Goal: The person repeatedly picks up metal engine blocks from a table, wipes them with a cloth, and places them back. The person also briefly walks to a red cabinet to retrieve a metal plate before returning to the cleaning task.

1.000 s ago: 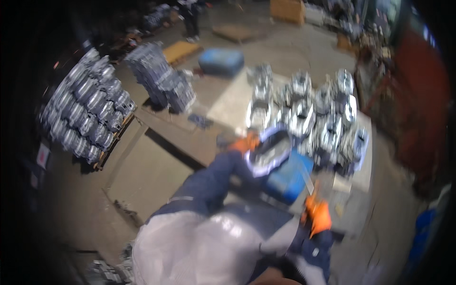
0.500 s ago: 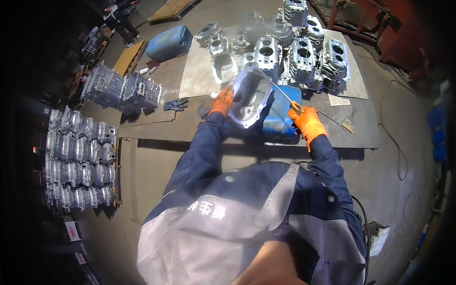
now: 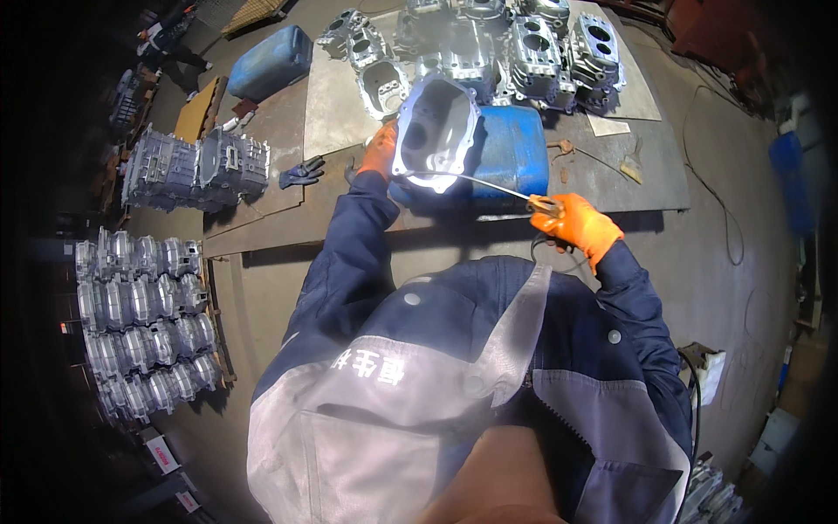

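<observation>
In the head view, the thin straight metal rod (image 3: 497, 186) has swung from the far end of the grey, oval-mouthed metal casting (image 3: 436, 131) to its near end since the earlier frame, and the orange-gloved right hand (image 3: 576, 229) has drawn back past the table edge. That hand is closed around the rod's brass-coloured handle (image 3: 546, 206). The orange-gloved left hand (image 3: 379, 152) grips the casting's left side. The casting is at the blue plastic container (image 3: 515, 157), opening toward the person, on the brownish metal table (image 3: 602, 197).
</observation>
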### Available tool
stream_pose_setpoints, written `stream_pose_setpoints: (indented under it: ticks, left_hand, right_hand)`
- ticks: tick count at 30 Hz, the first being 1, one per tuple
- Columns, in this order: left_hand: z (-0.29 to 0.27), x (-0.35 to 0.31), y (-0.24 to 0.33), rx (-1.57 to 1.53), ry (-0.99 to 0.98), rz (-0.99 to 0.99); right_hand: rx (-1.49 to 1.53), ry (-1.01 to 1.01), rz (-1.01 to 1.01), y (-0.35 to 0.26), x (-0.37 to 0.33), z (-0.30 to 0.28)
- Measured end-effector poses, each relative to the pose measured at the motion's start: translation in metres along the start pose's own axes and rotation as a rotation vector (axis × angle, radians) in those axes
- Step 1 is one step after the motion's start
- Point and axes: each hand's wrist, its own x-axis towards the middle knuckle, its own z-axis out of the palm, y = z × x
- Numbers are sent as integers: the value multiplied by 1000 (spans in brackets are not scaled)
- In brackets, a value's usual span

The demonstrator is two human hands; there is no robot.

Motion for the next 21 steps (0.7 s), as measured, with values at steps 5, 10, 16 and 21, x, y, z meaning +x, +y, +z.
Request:
stream_pose_setpoints:
  ticks: [5, 10, 16, 21]
  left_hand:
    - [-6, -14, 32, 78, -34, -115]
    - [-4, -14, 44, -105, 12, -338]
    - [-15, -4, 32, -100, -69, -382]
    - [-24, -5, 28, -44, -93, -445]
  right_hand:
    - [-227, 245, 180, 15, -17, -21]
    - [-221, 293, 28, -10, 31, 4]
    - [-332, 314, 12, -60, 126, 43]
    - [-403, 293, -62, -57, 148, 46]
